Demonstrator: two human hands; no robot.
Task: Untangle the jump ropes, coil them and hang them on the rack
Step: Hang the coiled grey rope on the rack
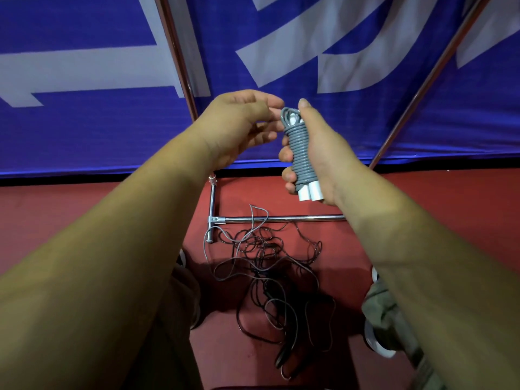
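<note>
A: Gripping what, right hand (318, 153)?
B: Gray jump rope (302, 156), coiled tight round its two white handles (311, 192). Fingers and thumb wrapped round the bundle, held upright above the floor (422, 198).
A: Left hand (239, 122)?
B: Fingers loosely curled, tips just beside the coil's top loop. Cannot tell whether they pinch it.
A: Other ropes?
B: Dark tangle (270, 266) on the red floor, partly crossing the rack's chrome base bar (281, 219). Blue banner (365, 122) behind.
</note>
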